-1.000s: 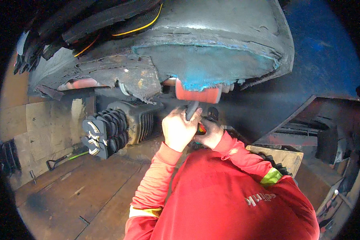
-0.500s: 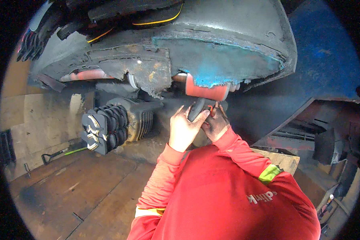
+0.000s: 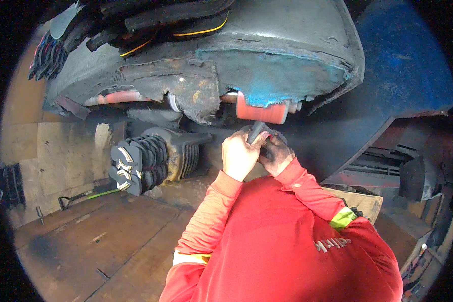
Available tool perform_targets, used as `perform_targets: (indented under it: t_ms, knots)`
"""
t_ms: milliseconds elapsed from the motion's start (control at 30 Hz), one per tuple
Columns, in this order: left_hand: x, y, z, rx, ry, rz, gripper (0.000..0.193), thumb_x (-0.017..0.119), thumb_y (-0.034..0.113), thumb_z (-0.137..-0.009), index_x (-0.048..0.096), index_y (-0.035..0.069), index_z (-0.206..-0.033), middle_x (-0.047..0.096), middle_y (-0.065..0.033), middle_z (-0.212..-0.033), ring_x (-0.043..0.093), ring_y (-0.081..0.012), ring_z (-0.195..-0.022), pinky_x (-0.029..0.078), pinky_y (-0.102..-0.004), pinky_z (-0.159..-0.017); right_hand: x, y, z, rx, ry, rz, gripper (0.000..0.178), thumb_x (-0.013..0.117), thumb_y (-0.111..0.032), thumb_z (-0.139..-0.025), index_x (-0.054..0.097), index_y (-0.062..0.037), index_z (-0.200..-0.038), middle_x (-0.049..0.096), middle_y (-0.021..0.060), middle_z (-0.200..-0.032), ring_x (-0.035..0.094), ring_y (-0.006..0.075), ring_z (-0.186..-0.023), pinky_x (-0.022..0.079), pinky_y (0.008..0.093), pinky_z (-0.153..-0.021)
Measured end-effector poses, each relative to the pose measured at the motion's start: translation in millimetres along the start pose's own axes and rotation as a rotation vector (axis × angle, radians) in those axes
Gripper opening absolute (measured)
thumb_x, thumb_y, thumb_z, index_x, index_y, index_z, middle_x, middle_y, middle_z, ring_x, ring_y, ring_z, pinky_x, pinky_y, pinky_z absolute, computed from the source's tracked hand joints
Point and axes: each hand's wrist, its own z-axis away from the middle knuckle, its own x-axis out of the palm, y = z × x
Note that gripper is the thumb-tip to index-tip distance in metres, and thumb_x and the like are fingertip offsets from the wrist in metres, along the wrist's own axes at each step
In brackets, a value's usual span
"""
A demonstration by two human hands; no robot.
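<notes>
Both hands hold a dark grey flip-flop [image 3: 255, 132] up in front of me, its narrow edge showing. My left hand [image 3: 240, 155] grips it from the left with the thumb pressed on it. On the other side, the smudged fingers of my right hand [image 3: 276, 154] are closed around it, partly hiding it. Just above the flip-flop is a red sanding roller [image 3: 261, 109], blurred as if spinning. Whether the two touch I cannot tell. A ragged, blue-stained flap [image 3: 281, 80] hangs over the top of the roller.
Left of my hands, flip-flops [image 3: 128, 163] are stacked against a dusty motor housing [image 3: 178, 153]. A second red roller [image 3: 116, 97] shows farther left. Dark footwear [image 3: 186, 20] lies on the machine hood [image 3: 297, 27]. Blue sheet metal [image 3: 412, 65] stands right, a wooden box [image 3: 357, 201] nearer me.
The flip-flop has turned between my hands and now shows a narrower edge to me. My hands have drawn closer together around it. The view has shifted slightly.
</notes>
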Motion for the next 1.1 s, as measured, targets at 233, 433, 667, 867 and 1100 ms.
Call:
perform_targets:
  t_ms: [233, 433, 667, 867, 1100]
  knots:
    - [-4.2, 2.5, 7.8, -0.140, -0.100, -0.038, 0.034, 0.074, 0.038, -0.086, 0.073, 0.004, -0.093, 0.069, -0.0200, -0.079, 0.068, -0.0389, -0.072, 0.052, -0.0435, -0.062, -4.3, 0.5, 5.8, 0.076, -0.047, 0.306, 0.031, 0.070, -0.032, -0.086, 0.069, -0.0196, -0.115, 0.058, 0.0273, -0.122, 0.058, 0.0509, -0.110, 0.052, 0.0500, -0.090]
    - [-1.2, -10.0, 9.1, -0.021, -0.069, 0.001, 0.039, 0.076, 0.037, -0.085, 0.069, -0.001, -0.083, 0.064, -0.0224, -0.072, 0.064, -0.0411, -0.065, 0.050, -0.0454, -0.058, -3.4, -4.4, 3.1, -0.068, 0.057, 0.452, 0.038, 0.073, -0.025, -0.079, 0.070, -0.0152, -0.115, 0.049, 0.0387, -0.133, 0.059, 0.0513, -0.113, 0.057, 0.0484, -0.087]
    - [-4.7, -10.0, 6.4, -0.133, -0.185, -0.128, 0.032, 0.074, 0.033, -0.090, 0.075, 0.001, -0.094, 0.070, -0.0165, -0.074, 0.065, -0.0192, -0.060, 0.049, -0.0361, -0.057, -11.4, -13.3, 0.4, 0.004, -0.072, 0.378, 0.036, 0.071, -0.029, -0.084, 0.069, -0.0160, -0.117, 0.052, 0.0385, -0.127, 0.057, 0.0544, -0.114, 0.057, 0.0507, -0.086]
    - [-19.2, -1.7, 13.5, -0.088, -0.098, 0.010, 0.029, 0.075, 0.029, -0.088, 0.073, 0.000, -0.091, 0.069, -0.0181, -0.076, 0.068, -0.0244, -0.064, 0.050, -0.0365, -0.059, -12.9, -15.6, -3.0, -0.100, 0.021, 0.417, 0.034, 0.071, -0.030, -0.084, 0.070, -0.0154, -0.115, 0.055, 0.0352, -0.120, 0.057, 0.0554, -0.114, 0.054, 0.0530, -0.091]
    - [-16.6, -0.5, 7.9, -0.004, -0.151, -0.089, 0.031, 0.075, 0.029, -0.086, 0.068, -0.001, -0.085, 0.065, -0.0222, -0.074, 0.064, -0.0418, -0.067, 0.050, -0.0440, -0.059, -15.0, -23.9, -1.8, -0.078, 0.029, 0.386, 0.037, 0.072, -0.027, -0.083, 0.068, -0.0125, -0.116, 0.055, 0.0341, -0.121, 0.060, 0.0533, -0.106, 0.054, 0.0514, -0.092]
